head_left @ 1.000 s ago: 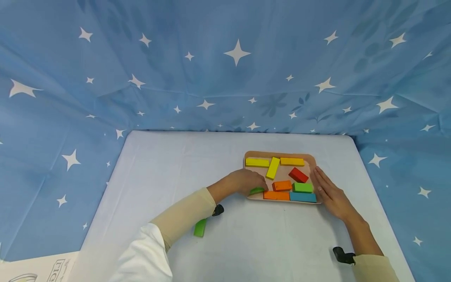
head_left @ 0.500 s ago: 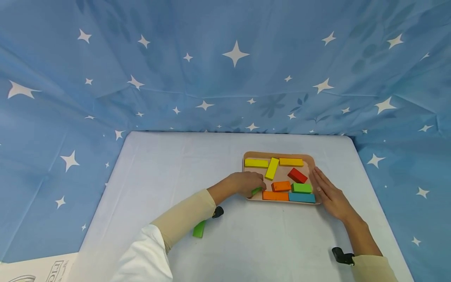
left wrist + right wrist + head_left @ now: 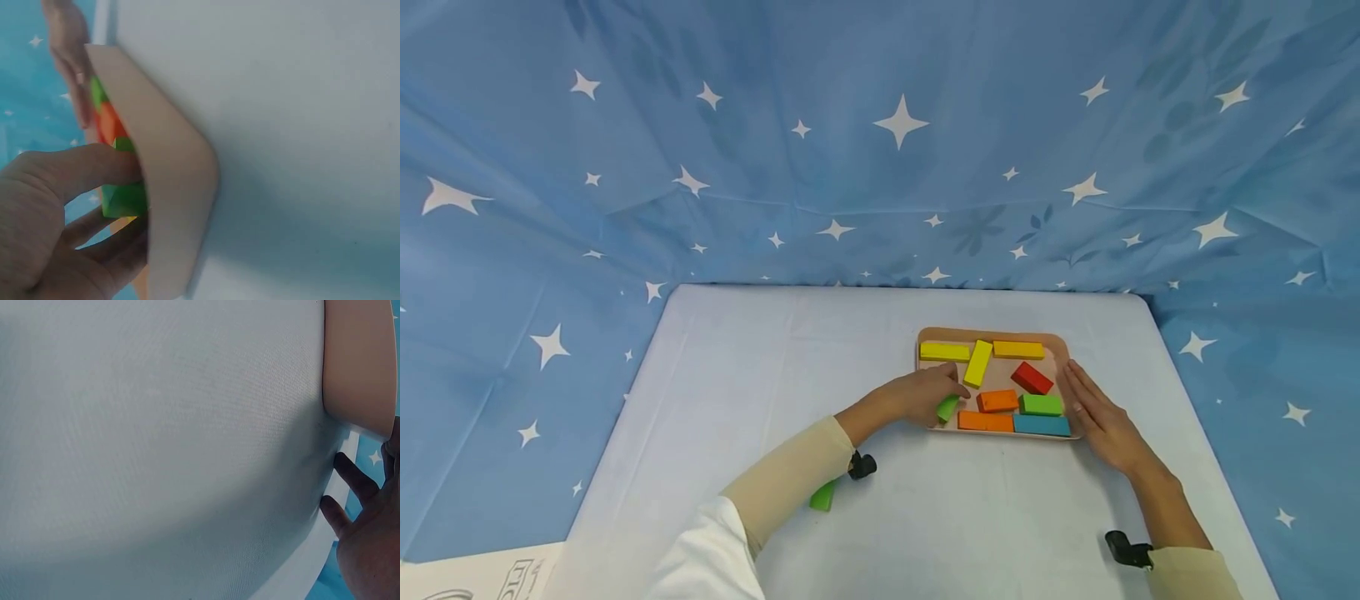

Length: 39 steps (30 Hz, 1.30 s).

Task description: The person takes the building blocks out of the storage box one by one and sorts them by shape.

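Inside a shallow tan tray (image 3: 970, 335), near its front left corner, my left hand (image 3: 923, 395) pinches a green block (image 3: 947, 407) between thumb and fingers. The left wrist view shows the thumb on one side of this green block (image 3: 125, 199), just behind the tray wall (image 3: 178, 181). My right hand (image 3: 1108, 429) lies with straight fingers against the tray's right end. In the right wrist view, two of its fingers (image 3: 356, 477) spread beside the tray corner. Orange blocks (image 3: 997, 402) (image 3: 985, 421) lie just right of the held block.
Also in the tray are yellow blocks (image 3: 945, 352) (image 3: 977, 364), an amber block (image 3: 1018, 350), a red block (image 3: 1032, 378), another green block (image 3: 1041, 405) and a blue block (image 3: 1041, 425). A loose green block (image 3: 822, 497) lies partly under the left forearm. A printed sheet (image 3: 482, 573) shows bottom left.
The green block in my left hand has turned from lying nearly sideways to a steep slant, with the fingers shifting along with it. My right hand stays at the tray's end.
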Tool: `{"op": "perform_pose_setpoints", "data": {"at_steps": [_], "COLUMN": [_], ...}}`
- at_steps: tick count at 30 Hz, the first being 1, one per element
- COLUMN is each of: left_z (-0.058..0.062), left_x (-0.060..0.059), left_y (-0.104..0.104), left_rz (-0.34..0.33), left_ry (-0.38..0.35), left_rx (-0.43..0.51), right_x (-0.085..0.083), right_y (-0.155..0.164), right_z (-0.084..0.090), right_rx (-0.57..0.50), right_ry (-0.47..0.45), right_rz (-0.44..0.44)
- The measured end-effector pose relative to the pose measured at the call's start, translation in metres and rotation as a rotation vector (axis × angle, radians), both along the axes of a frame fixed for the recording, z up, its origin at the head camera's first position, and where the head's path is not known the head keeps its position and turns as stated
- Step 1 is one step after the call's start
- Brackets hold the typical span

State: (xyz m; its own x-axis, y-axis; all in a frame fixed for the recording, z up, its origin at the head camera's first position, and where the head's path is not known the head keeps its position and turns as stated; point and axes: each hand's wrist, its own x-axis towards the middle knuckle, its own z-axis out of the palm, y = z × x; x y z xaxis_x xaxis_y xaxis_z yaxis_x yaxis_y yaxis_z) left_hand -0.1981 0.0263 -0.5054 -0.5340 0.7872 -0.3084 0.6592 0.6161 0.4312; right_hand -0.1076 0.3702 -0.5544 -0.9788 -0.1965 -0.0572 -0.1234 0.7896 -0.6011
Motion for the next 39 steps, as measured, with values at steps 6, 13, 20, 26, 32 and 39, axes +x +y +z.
{"op": "perform_pose_setpoints", "data": {"at_steps": [6,13,20,26,32,39], "left_z": [0.019,0.044,0.048,0.042,0.031,0.02], "left_x": [0.007,0.022,0.039,0.06,0.075,0.092], "left_y": [-0.013,-0.044,-0.08,-0.107,-0.125,-0.132], "left_rz": [0.098,0.159,0.224,0.301,0.345,0.345], "left_ry": [-0.059,-0.048,-0.091,-0.124,-0.124,-0.082], "left_rx": [0.139,0.206,0.271,0.273,0.272,0.207], "right_x": [0.001,0.0,0.002,0.001,-0.001,-0.004], "right_y": [0.0,0.001,0.003,0.005,0.003,0.0], "right_z": [-0.002,-0.001,-0.005,-0.006,-0.004,-0.004], "right_rx": [0.013,0.036,0.024,0.009,0.014,0.015], "right_ry": [-0.008,-0.025,-0.008,0.012,0.011,0.001], "right_rz": [0.004,-0.005,-0.003,0.016,0.014,0.012]}}
